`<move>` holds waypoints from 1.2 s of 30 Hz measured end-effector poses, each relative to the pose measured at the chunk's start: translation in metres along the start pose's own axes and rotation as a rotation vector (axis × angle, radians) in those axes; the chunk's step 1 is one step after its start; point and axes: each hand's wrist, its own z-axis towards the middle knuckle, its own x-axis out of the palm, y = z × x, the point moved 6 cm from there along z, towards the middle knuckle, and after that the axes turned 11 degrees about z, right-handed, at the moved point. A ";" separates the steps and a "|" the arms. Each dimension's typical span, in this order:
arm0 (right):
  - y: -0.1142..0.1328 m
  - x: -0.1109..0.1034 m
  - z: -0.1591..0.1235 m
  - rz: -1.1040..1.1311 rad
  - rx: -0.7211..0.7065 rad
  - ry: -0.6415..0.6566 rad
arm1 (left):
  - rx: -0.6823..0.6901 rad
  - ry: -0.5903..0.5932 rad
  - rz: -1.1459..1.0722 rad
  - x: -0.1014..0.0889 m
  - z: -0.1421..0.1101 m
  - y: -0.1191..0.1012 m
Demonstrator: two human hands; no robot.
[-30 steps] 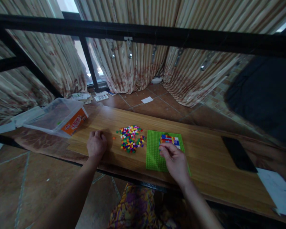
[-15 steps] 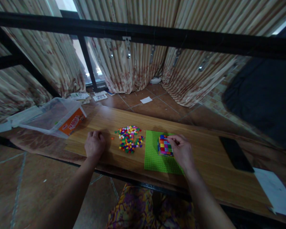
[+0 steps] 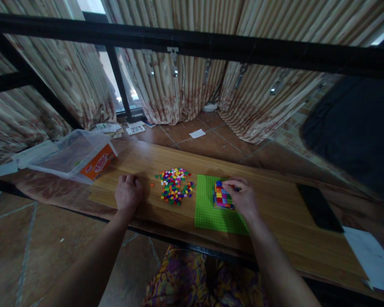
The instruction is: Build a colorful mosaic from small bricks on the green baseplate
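A small block built of multicoloured toy bricks [image 3: 222,197] stands on a green studded baseplate [image 3: 205,213]. My right hand [image 3: 243,198] reaches over its right side, thumb and fingertips pinched together at the top far edge. Whatever lies between those fingertips is too small to make out. Left of the baseplate is a loose heap of tiny coloured bricks [image 3: 176,185], with one orange brick [image 3: 152,184] lying apart. My left hand [image 3: 128,192] rests on the wooden board left of the heap, its fingers curled in and nothing seen in them.
At the board's far left stands a clear plastic tub [image 3: 73,157] with an orange label. A black phone-like slab [image 3: 318,207] and a white paper sheet [image 3: 369,256] lie to the right. A dark metal bar [image 3: 192,42] crosses in front of the curtains.
My right hand has shifted slightly left over the far edge of the brick block, its fingertips still pinched. My left hand stays put. The view has moved slightly.
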 end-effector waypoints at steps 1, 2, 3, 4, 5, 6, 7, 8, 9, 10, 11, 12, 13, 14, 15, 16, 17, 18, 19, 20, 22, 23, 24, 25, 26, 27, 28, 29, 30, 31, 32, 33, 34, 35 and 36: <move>-0.004 0.001 0.001 0.043 0.030 0.005 | 0.001 -0.001 0.001 0.000 0.000 0.000; -0.007 0.001 0.002 0.086 0.070 0.007 | 0.002 -0.001 0.002 -0.001 0.000 0.000; -0.010 0.002 0.002 0.123 0.116 0.007 | 0.002 0.001 0.004 -0.001 0.000 -0.001; -0.013 0.002 0.003 0.148 0.165 0.005 | 0.003 0.005 0.006 -0.001 -0.001 -0.001; -0.015 0.002 0.004 0.169 0.210 0.001 | 0.002 0.009 0.008 -0.001 -0.001 -0.001; -0.016 0.002 0.004 0.186 0.249 -0.005 | -0.001 0.014 0.010 -0.001 -0.001 -0.001; -0.016 0.002 0.004 0.203 0.278 -0.009 | -0.003 0.017 0.012 -0.001 -0.001 -0.001; -0.016 0.002 0.005 0.219 0.300 -0.012 | -0.003 0.018 0.013 -0.001 -0.001 -0.001; -0.015 0.002 0.005 0.236 0.316 -0.013 | -0.002 0.018 0.012 -0.001 -0.001 -0.001; -0.015 0.002 0.005 0.256 0.331 -0.011 | 0.000 0.018 0.010 -0.001 -0.001 -0.001; -0.015 0.003 0.005 0.279 0.346 -0.005 | 0.001 0.017 0.009 -0.001 0.000 -0.001; -0.015 0.004 0.005 0.304 0.363 0.003 | 0.002 0.016 0.007 0.000 0.000 0.000; -0.015 0.005 0.004 0.329 0.379 0.014 | 0.002 0.015 0.005 0.000 0.000 0.000; -0.014 0.006 0.004 0.348 0.392 0.026 | 0.000 0.015 0.003 0.000 0.000 0.000; -0.014 0.007 0.003 0.360 0.402 0.037 | -0.002 0.013 0.000 0.000 0.000 0.000; -0.014 0.008 0.003 0.364 0.409 0.046 | -0.002 0.011 -0.002 0.000 0.000 0.000; -0.014 0.009 0.003 0.363 0.409 0.051 | -0.002 0.009 -0.005 0.000 0.000 0.000; -0.014 0.009 0.003 0.356 0.405 0.054 | -0.002 0.008 -0.006 0.000 0.000 0.000; -0.014 0.009 0.004 0.345 0.396 0.056 | -0.002 0.009 -0.006 0.000 0.000 -0.001; -0.015 0.009 0.004 0.331 0.385 0.057 | -0.003 0.011 -0.004 0.000 0.000 -0.001; -0.016 0.008 0.006 0.294 0.355 0.061 | -0.005 0.018 0.004 0.000 0.000 -0.001; -0.017 0.008 0.007 0.275 0.338 0.062 | -0.007 0.020 0.007 0.000 0.000 -0.001; -0.018 0.008 0.007 0.258 0.320 0.065 | -0.008 0.022 0.009 -0.001 0.000 -0.001; -0.018 0.008 0.008 0.244 0.305 0.068 | -0.009 0.023 0.011 -0.001 0.000 -0.001; -0.019 0.008 0.008 0.234 0.293 0.071 | -0.008 0.025 0.012 -0.001 0.000 -0.001; -0.019 0.007 0.008 0.231 0.285 0.070 | -0.006 0.026 0.012 -0.001 0.000 -0.001; -0.018 0.007 0.008 0.234 0.283 0.068 | -0.004 0.026 0.011 -0.001 0.000 -0.001; -0.017 0.007 0.007 0.243 0.287 0.066 | -0.001 0.026 0.010 -0.001 0.000 -0.001; -0.016 0.007 0.006 0.258 0.298 0.065 | -0.002 0.024 0.009 -0.001 0.000 -0.001; -0.015 0.007 0.005 0.280 0.312 0.065 | -0.002 0.021 0.008 -0.001 0.000 -0.001; -0.014 0.006 0.004 0.308 0.326 0.066 | -0.002 0.019 0.008 -0.001 0.000 -0.001; -0.012 0.006 0.003 0.337 0.338 0.064 | -0.002 0.016 0.009 -0.001 0.000 -0.001; -0.010 0.006 0.002 0.363 0.349 0.062 | -0.001 0.013 0.008 -0.001 0.000 -0.001; -0.009 0.005 0.001 0.385 0.355 0.058 | 0.001 0.011 0.007 -0.001 0.000 -0.002; -0.008 0.005 0.001 0.399 0.358 0.057 | 0.004 0.008 0.005 -0.002 0.000 -0.002</move>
